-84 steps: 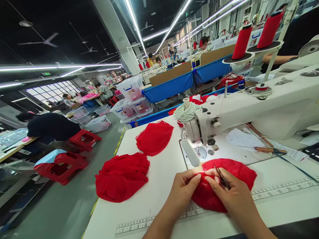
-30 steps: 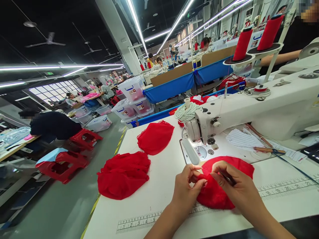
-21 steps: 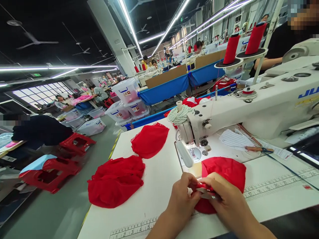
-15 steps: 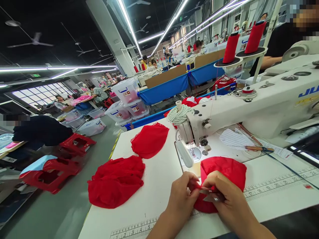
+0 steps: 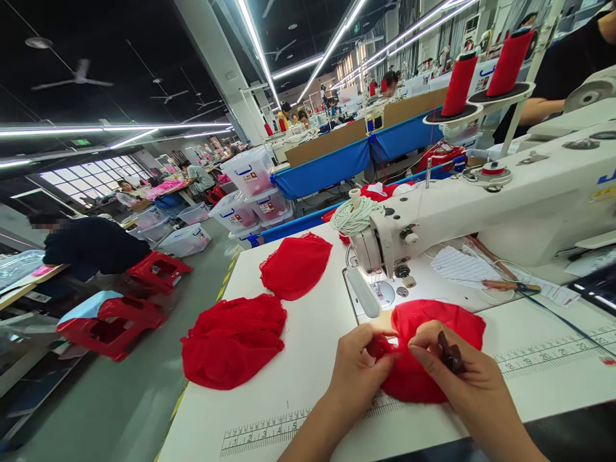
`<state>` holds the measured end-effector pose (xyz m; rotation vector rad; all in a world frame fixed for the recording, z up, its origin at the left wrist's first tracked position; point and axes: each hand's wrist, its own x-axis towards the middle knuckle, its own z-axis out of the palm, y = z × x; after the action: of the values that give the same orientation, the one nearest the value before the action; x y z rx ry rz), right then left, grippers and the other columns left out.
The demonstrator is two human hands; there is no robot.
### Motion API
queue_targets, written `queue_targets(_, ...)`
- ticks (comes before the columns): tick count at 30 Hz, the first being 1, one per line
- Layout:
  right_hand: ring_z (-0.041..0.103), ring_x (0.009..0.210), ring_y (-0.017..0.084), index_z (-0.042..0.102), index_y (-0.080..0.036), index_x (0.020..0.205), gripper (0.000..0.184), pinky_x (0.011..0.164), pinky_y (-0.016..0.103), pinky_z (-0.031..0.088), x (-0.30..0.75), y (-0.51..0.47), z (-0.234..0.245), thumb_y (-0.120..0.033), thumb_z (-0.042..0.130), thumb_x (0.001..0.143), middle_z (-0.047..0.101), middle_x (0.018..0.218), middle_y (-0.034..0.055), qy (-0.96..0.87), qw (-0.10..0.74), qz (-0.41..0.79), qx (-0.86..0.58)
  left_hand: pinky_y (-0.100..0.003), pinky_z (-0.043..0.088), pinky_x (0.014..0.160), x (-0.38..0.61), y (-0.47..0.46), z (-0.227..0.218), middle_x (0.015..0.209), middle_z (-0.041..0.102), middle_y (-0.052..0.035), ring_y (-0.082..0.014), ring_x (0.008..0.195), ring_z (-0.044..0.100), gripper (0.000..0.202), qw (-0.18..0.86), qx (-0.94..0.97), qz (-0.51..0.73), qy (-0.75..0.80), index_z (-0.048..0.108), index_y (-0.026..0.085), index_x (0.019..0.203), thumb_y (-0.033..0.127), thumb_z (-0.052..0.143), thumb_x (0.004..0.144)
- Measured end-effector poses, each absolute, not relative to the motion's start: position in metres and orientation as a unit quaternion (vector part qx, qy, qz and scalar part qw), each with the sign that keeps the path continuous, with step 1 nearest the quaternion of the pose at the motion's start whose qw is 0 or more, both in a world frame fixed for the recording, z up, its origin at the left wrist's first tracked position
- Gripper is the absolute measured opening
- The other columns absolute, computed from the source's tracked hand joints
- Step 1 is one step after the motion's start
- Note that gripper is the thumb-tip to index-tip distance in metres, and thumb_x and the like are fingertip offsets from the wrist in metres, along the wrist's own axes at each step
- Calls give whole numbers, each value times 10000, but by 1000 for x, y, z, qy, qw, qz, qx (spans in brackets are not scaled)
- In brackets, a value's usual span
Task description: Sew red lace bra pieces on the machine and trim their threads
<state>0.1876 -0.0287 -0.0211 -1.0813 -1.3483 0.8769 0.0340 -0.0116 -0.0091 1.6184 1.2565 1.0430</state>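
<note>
My left hand (image 5: pixel 360 366) pinches the edge of a red fabric piece (image 5: pixel 418 385), a cup-like shape lying in front of the sewing machine. Close beside it, my right hand (image 5: pixel 457 372) is closed around a pair of thread snips (image 5: pixel 450 353), whose dark part shows among the fingers. Its thumb and index fingertip meet over the red fabric; whether a thread is between them is too small to tell. The sewing machine (image 5: pixel 443 212) stands just behind, its lit needle area beyond my hands. A gathered red piece (image 5: pixel 231 346) and a lace-edged red piece (image 5: pixel 296 266) lie to the left.
A ruler scale (image 5: pixel 264 433) runs along the front of the white table (image 5: pixel 308 359). Red thread cones (image 5: pixel 459 86) stand above the machine. Paper slips (image 5: pixel 457 266) and a wooden-handled tool (image 5: pixel 505 285) lie on its right. Red stools (image 5: pixel 115 327) and plastic bins (image 5: pixel 250 173) stand beyond the table.
The snips' blades, which were at the fabric edge beside my left fingers, have turned back into my right hand. My right fingertips are now pinched together. The whole view has shifted slightly.
</note>
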Motion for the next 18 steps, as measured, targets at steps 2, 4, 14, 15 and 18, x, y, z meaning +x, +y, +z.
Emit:
queue_targets(2,543,642,143,651,-261,742,132,560,232,447,186,-27,-22,-339,614,842,603,730,-13,-588,564,376,-442,-273,446,706,35,-12,-10,809,604,-19,-160,753,554,271,380,661,431,483,713,203,927,116,670,674)
queue_targets(4,558,636,140,675,-261,768,112,556,231,459,183,-26,-22,-317,613,843,607,719,-10,-614,565,367,-410,-267,445,689,36,-13,-10,800,564,-19,-158,753,546,223,348,682,449,461,728,209,878,110,657,691)
queue_targets(14,664,980,227,629,-291,1155,381,713,300,564,209,-28,-31,-499,405,929,699,1077,43,-707,388,218,-550,-287,446,737,26,-10,-5,819,567,-38,-166,770,543,199,372,602,507,493,758,222,824,340,599,850)
queue_targets(15,675,964,223,637,-294,1153,387,687,289,570,213,-27,-34,-496,387,937,711,1056,37,-730,360,185,-551,-286,445,745,26,-10,-4,831,558,-38,-166,778,536,210,374,597,504,500,761,226,830,352,595,851)
queue_targets(18,708,814,188,665,-265,1100,387,565,240,558,215,-23,-40,-466,368,955,733,913,28,-780,321,105,-527,-289,445,764,27,-11,-2,854,545,-44,-176,815,525,236,386,589,488,515,768,229,847,380,585,851)
